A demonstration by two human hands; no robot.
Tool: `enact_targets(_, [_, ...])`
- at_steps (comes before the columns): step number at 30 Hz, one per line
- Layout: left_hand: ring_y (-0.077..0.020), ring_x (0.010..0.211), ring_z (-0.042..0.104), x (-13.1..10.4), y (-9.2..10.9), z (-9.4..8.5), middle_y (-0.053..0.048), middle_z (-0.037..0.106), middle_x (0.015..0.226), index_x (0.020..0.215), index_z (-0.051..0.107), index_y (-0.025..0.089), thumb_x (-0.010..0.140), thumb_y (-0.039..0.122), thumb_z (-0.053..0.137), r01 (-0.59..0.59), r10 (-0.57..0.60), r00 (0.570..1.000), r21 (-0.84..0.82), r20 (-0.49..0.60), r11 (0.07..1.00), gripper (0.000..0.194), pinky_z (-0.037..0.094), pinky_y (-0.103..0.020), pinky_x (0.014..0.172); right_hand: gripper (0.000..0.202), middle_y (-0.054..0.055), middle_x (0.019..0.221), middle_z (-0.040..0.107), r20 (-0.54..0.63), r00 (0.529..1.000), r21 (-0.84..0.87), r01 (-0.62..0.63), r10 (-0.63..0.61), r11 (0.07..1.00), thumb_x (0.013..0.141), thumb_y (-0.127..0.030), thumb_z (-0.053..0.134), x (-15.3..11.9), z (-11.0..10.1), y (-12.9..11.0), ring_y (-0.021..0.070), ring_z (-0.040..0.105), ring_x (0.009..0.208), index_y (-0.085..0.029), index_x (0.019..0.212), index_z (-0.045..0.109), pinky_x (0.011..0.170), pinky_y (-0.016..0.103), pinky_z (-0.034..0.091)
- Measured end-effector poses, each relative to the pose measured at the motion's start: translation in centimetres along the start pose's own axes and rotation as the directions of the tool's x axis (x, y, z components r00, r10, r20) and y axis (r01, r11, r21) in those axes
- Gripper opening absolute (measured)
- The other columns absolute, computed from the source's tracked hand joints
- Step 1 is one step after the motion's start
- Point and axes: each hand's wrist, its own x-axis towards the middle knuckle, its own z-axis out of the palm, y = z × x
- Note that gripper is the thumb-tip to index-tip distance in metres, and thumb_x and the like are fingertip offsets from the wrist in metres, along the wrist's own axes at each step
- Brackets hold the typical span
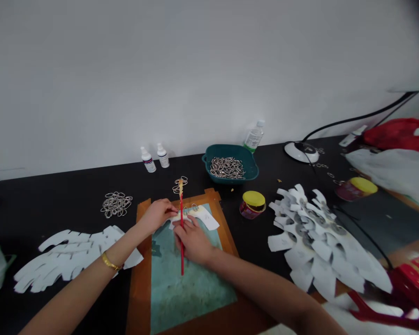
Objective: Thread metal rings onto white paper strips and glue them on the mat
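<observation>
My right hand (192, 241) holds a thin red stick (182, 242) that points away from me, its glue-tipped far end near a few metal rings (180, 183). My left hand (158, 214) pinches the left edge of a white paper cut-out (206, 217) with a metal ring on it. Both rest on a teal mat (188, 284) set in an orange-brown board (140, 279). A gold bangle (111, 263) circles my left wrist.
White blanks (68, 258) lie at left, finished pieces with rings (317, 237) at right. A teal bowl of rings (230, 164), loose rings (116, 204), two small bottles (154, 159), a yellow-lidded jar (253, 204), a water bottle (254, 135) and a lamp base (301, 151) stand behind.
</observation>
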Motion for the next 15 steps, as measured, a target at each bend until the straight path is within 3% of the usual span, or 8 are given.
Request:
enact_targets(5, [-0.018, 0.081, 0.063, -0.15, 0.18, 0.28, -0.005, 0.069, 0.088, 0.095, 0.071, 0.02, 0.08, 0.026, 0.063, 0.049, -0.049, 0.999, -0.028, -0.018, 0.998, 0.018, 0.047, -0.026, 0.074, 0.019, 0.013, 0.121, 0.063, 0.023, 1.0, -0.002, -0.001, 0.001, 1.0, 0.088, -0.016, 0.053, 0.05, -0.05, -0.09, 0.0237, 0.055, 0.113, -0.017, 0.107, 0.055, 0.113, 0.045, 0.026])
enact_targets(9, [-0.0193, 0.085, 0.064, 0.17, 0.29, 0.03, -0.006, 0.068, 0.091, 0.09, 0.073, 0.02, 0.08, 0.026, 0.062, 0.004, -0.004, 1.0, 0.008, 0.007, 1.0, 0.016, 0.046, -0.027, 0.078, 0.021, 0.012, 0.122, 0.062, 0.013, 1.0, -0.014, 0.008, -0.008, 1.0, 0.088, -0.017, 0.054, 0.02, 0.28, 0.05, 0.0243, 0.055, 0.113, -0.018, 0.109, 0.054, 0.113, 0.046, 0.026])
enact_targets(15, [-0.0177, 0.077, 0.062, 0.17, 0.21, 0.27, -0.005, 0.065, 0.085, 0.08, 0.071, 0.017, 0.077, 0.025, 0.064, 0.051, -0.05, 0.999, 0.027, -0.016, 0.998, 0.01, 0.045, -0.027, 0.072, 0.02, 0.012, 0.121, 0.063, -0.006, 1.0, -0.034, 0.022, -0.022, 0.999, 0.088, -0.018, 0.053, 0.01, 0.44, 0.13, 0.0245, 0.055, 0.112, -0.017, 0.109, 0.055, 0.114, 0.044, 0.025])
